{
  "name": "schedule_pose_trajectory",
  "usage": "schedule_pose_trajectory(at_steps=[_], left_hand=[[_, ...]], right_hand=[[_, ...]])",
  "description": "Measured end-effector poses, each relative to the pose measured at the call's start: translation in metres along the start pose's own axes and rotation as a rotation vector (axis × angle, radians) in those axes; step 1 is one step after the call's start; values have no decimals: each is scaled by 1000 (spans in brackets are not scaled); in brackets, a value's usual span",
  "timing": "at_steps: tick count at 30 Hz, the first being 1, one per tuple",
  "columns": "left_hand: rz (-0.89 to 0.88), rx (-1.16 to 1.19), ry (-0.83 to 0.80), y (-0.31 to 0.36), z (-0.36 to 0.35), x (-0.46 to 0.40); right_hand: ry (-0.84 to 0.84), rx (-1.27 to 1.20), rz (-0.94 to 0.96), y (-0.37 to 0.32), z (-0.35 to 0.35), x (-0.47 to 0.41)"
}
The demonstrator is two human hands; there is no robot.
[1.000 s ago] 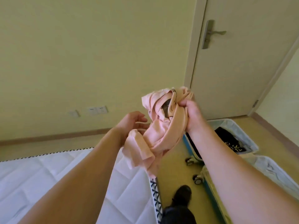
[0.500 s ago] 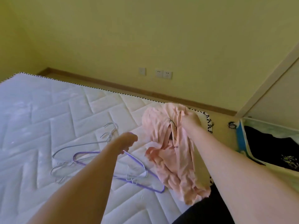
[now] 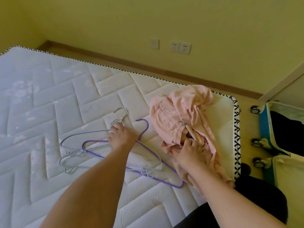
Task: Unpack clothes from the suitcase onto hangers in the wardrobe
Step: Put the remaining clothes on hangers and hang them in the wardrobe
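Three wire hangers lie tangled on the mattress (image 3: 49, 99), left of everything else: two grey hangers (image 3: 85, 142) overlapping at their shoulders, and a purple hanger (image 3: 153, 153) crossing under them, its long bar running down and right toward the garment. Left hand (image 3: 121, 137) sits on top of that pile, fingertips (image 3: 113, 129) on the grey wire just below a hook; grip looks like it is closing on the wire, but a real pinch can't be confirmed from this angle. Hooks point up and away from the person, shoulders spread left and right.

Just right of the hangers, the pink garment (image 3: 177, 112) is bunched on the mattress corner, its lower part draping off the near edge. Right hand (image 3: 190, 150) has fingers curled into the fabric near the collar opening, grip clamped on cloth. Purple hanger's bar end touches or passes under the garment's hem.

Likely next: left hand lifts a hanger rightward into the collar; it is the nearer hand. Far right, the open suitcase (image 3: 264, 125) stands on the floor, dark clothes inside.
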State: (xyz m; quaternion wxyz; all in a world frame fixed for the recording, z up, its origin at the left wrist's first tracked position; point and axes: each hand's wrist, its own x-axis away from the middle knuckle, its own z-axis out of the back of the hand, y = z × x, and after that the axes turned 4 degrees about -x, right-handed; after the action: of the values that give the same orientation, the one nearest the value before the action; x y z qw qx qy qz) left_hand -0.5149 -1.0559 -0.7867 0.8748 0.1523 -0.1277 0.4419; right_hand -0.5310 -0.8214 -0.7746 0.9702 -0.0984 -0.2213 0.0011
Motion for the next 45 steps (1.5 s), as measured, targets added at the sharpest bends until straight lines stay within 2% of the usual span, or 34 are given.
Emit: schedule_pose_trajectory(at_steps=[5, 8, 11, 13, 16, 20, 27, 31, 33, 37, 40, 45], left_hand=[[-27, 12, 28, -7, 1, -2], [-195, -126, 30, -10, 4, 8], [-371, 53, 64, -2, 19, 18], [-441, 191, 76, 11, 35, 20], [-499, 245, 212, 38, 62, 25], [-579, 323, 337, 85, 81, 42], [-739, 363, 428, 125, 70, 63], [-885, 287, 472, 135, 66, 65], [-948, 270, 475, 140, 65, 68], [-1026, 270, 499, 147, 69, 74], [-1111, 291, 517, 152, 74, 81], [-1226, 292, 537, 158, 78, 85]], right_hand=[[-81, 192, 56, 4, 11, -2], [-171, 91, 70, 10, 22, -7], [-182, 41, 88, 24, 32, -14], [-162, 142, 142, 35, 46, -15], [-74, 431, 256, 53, 64, -14], [-51, 556, 223, 74, 70, -8], [-138, 237, 214, 113, 72, 9], [189, -68, 312, 115, 63, 19], [127, -125, 328, 104, 58, 25], [71, 72, 209, 94, 34, 15], [141, 237, 270, 95, 18, 10], [161, 236, 300, 96, 12, 12]])
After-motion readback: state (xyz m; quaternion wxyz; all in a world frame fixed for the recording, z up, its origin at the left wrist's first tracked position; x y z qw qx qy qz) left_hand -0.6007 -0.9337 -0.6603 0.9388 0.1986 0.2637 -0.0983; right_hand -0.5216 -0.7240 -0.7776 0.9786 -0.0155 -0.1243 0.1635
